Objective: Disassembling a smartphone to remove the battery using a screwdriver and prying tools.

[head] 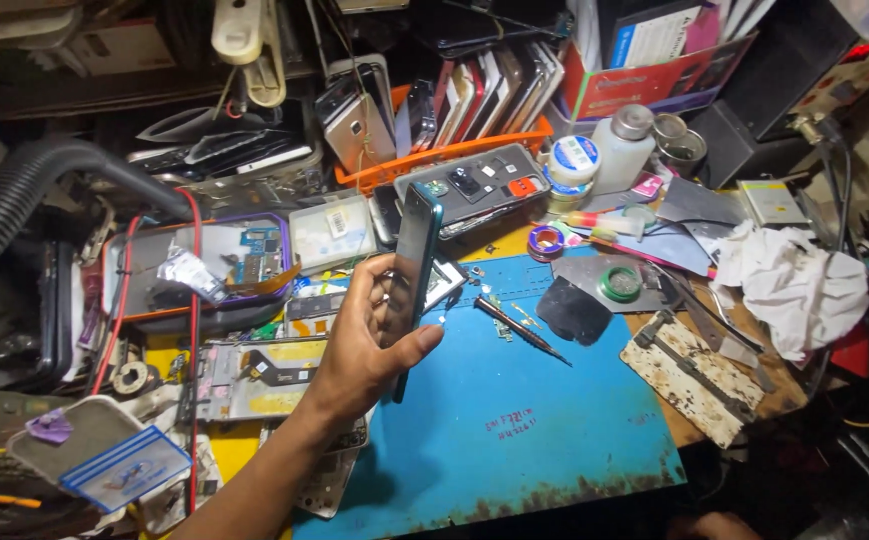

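A black corrugated hose is seen at about nine o'clock on the bench, and an opened phone shell with an orange rim is laid just to its right. Below that, at seven o'clock, a stripped phone frame with a yellow flex cable is set on the yellow surface.

Near the middle, the left hand is raised from the lower edge; its fingers are curled and its thumb is pressed against a teal smartphone, which is gripped upright and edge-on above the blue work mat. An orange tray of stacked phones is found at twelve o'clock.

Right of the phone, black tweezers are laid on the mat, and a crumpled white cloth is seen at three o'clock. The right hand is not shown.
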